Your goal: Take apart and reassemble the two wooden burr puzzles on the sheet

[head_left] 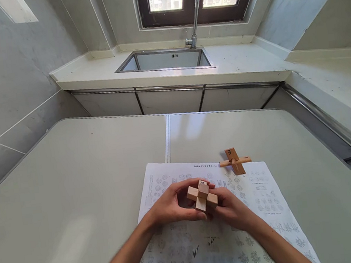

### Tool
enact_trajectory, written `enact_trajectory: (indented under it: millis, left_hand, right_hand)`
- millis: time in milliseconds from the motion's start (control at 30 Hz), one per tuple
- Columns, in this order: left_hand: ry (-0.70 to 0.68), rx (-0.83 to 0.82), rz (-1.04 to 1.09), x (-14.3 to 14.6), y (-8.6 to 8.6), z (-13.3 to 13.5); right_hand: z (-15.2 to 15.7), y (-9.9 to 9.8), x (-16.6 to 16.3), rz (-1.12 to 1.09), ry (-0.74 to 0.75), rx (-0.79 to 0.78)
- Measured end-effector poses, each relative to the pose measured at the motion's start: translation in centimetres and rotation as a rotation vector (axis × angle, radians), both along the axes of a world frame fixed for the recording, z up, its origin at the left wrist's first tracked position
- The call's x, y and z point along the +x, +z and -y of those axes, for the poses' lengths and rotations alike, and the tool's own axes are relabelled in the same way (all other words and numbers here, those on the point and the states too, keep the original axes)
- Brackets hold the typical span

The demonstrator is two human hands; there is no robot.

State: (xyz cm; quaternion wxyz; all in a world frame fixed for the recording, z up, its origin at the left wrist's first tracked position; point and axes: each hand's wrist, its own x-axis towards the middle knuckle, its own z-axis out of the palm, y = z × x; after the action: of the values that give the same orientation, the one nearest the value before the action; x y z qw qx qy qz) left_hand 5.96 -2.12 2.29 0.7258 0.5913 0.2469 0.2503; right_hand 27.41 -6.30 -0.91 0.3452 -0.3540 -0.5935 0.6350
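Note:
Between my two hands is a light wooden interlocking block puzzle (pixel 202 196), its short square ends sticking out in several directions and a dark mark on the upper one. My left hand (pixel 174 204) curls round its left side, thumb below and fingers behind. From the right, my right hand (pixel 231 205) grips it with the fingertips, partly hidden behind the blocks. Both hands hold it just above a printed sheet (pixel 174 251) covered with small puzzle drawings. Beyond my hands, a second wooden puzzle (pixel 235 161), cross-shaped with a dark mark, rests at the sheet's far edge.
A pale table (pixel 74 195) with a seam down its middle carries the sheet. Past its far edge runs a white counter (pixel 243 61) with a steel sink (pixel 163 60) and a curved faucet (pixel 194 9) under a window. Grey tiled walls stand at the left.

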Motion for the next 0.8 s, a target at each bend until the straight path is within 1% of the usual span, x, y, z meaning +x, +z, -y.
enact_trajectory:
  millis: [200,267,333,400,467,533,600,633,733,800]
  left_hand:
    - [0.018,0.083,0.014,-0.1,0.0,0.2]
    - [0.026,0.082,0.016,-0.2,-0.1,0.2]
    - [0.037,0.072,0.013,-0.2,-0.4,0.2]
    - [0.062,0.068,-0.003,-0.2,-0.5,0.3]
    - [0.104,0.091,-0.03,-0.1,-0.6,0.4]
    - [0.142,0.139,-0.056,0.1,-0.6,0.5]
    - [0.167,0.183,-0.073,0.4,-0.5,0.6]
    - [0.172,0.196,-0.081,0.6,-0.5,0.7]
    - [0.192,0.198,-0.096,0.8,-0.3,0.8]
    - [0.223,0.175,-0.094,0.8,-0.2,0.7]
  right_hand:
    - [0.3,-0.5,-0.1,0.045,-0.044,0.091]
    - [0.5,-0.5,-0.3,0.054,-0.057,0.091]
    - [0.6,-0.4,-0.6,0.057,-0.094,0.053]
    - [0.8,-0.5,-0.8,0.051,-0.175,-0.003]
    - [0.9,-0.6,-1.0,0.053,-0.288,-0.023]
    - [1.0,-0.8,-1.2,0.09,-0.406,0.02]
    - [1.1,-0.9,-1.3,0.14,-0.469,0.077]
    - [1.1,-0.9,-1.3,0.151,-0.468,0.095]
    - [1.2,-0.6,-1.5,0.132,-0.4,0.117]
    - [1.4,-0.5,-1.5,0.125,-0.422,0.15]
